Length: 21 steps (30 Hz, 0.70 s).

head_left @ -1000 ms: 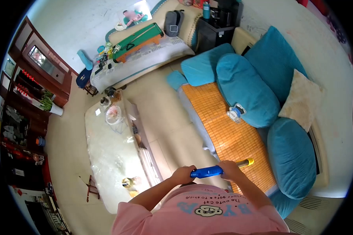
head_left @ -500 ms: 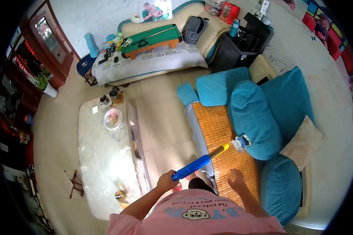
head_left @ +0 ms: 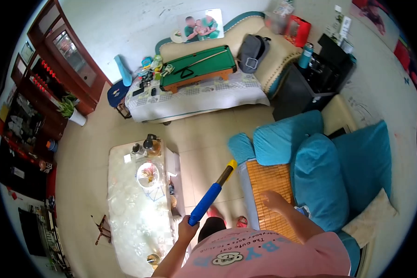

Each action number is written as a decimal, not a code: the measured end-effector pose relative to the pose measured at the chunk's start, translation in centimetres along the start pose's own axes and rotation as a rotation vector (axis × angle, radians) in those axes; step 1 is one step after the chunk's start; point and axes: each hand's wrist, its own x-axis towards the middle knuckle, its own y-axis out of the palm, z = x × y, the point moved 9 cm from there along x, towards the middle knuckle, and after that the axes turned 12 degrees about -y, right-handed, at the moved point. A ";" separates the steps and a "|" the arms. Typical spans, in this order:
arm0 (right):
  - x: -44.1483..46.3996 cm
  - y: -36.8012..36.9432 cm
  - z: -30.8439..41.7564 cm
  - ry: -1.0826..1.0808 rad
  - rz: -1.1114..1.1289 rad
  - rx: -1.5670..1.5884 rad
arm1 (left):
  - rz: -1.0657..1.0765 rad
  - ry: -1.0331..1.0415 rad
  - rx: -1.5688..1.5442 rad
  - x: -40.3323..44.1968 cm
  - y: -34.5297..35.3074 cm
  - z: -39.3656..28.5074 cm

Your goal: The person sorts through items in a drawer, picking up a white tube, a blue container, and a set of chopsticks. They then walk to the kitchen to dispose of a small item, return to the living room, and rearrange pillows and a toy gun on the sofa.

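A blue tube-shaped object (head_left: 205, 203) with a dark middle section and a yellow tip points up and to the right. My left hand (head_left: 188, 229) is closed round its lower blue end. Over the orange woven mat (head_left: 269, 178) on the sofa is my right hand (head_left: 274, 201), away from the tube. Its fingers are small and partly blurred, so their pose and whether they hold anything cannot be made out.
To the left stands a long table (head_left: 129, 204) bearing a white bowl (head_left: 148, 175) and jugs. Blue cushions (head_left: 319, 173) line the sofa at the right. Ahead, a small green pool table (head_left: 201, 65) rests on another sofa beside a grey backpack (head_left: 253, 53).
My right hand has let go of the tube and moved away to the right. The tube, held in my left hand, has swung to point more upward. The view has shifted toward the far sofa.
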 end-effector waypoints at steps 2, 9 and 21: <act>6.2 -0.7 0.5 -0.143 -0.046 0.013 | -0.012 -0.017 -0.007 4.2 -1.0 -0.8; 22.5 1.3 -5.0 -0.010 0.160 0.071 | 0.005 0.002 -0.189 25.1 -3.4 -4.2; 43.9 -8.7 -6.4 0.321 0.092 0.213 | 0.066 0.058 -0.147 56.9 -5.9 -24.6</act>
